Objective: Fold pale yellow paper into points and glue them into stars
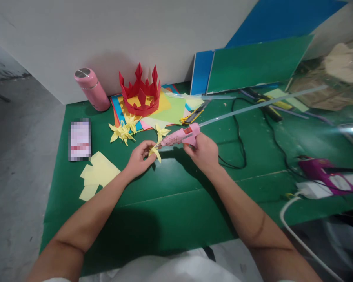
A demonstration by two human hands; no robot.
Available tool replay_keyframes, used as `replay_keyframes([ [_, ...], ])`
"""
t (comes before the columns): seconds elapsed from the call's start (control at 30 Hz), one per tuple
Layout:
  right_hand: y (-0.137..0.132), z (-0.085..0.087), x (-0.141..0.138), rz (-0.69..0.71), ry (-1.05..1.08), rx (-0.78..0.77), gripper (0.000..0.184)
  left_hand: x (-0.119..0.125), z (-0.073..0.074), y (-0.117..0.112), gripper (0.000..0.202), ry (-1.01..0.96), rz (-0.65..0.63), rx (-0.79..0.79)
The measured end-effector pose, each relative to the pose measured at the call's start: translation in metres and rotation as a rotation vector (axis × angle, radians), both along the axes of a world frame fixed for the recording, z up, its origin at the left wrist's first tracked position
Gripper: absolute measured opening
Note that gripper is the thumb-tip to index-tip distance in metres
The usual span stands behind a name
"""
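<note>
Fingers (146, 150) of the left hand (139, 158) pinch a small yellow folded-paper flower (155, 152) just above the green desk (170, 203); the right hand (205, 152) grips a pink plastic glue gun (179, 137), nozzle at the flower. Looks like a gluing step; next needs steady aim and a light trigger squeeze.

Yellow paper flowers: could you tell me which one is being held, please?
The yellow flower pinched in the left hand, at the pink glue gun tip; the other flowers lie loose on the mat near the red crown.
</note>
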State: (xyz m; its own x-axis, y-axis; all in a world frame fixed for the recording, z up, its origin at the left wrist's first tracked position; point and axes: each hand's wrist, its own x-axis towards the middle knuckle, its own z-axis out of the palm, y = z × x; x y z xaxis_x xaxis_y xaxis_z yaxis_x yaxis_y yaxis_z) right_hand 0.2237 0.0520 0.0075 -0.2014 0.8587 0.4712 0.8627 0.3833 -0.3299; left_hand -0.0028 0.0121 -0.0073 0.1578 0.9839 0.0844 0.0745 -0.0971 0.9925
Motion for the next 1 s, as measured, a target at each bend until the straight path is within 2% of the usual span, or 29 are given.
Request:
replay_keyframes([
  [0.37,0.0012,0.001,0.0009,-0.003,0.013,0.027,0.028,-0.0013,-0.0013,0.0007,0.02,-0.031,-0.01,0.0],
  [0.67,0.0036,-0.0027,0.006,-0.017,0.009,0.043,0.017,-0.0007,-0.001,-0.0003,0.019,-0.07,-0.022,-0.014],
  [1.0,0.0052,-0.0019,0.0061,-0.003,0.008,0.149,0.026,-0.0018,-0.0023,-0.0002,0.02,-0.074,-0.03,0.018],
])
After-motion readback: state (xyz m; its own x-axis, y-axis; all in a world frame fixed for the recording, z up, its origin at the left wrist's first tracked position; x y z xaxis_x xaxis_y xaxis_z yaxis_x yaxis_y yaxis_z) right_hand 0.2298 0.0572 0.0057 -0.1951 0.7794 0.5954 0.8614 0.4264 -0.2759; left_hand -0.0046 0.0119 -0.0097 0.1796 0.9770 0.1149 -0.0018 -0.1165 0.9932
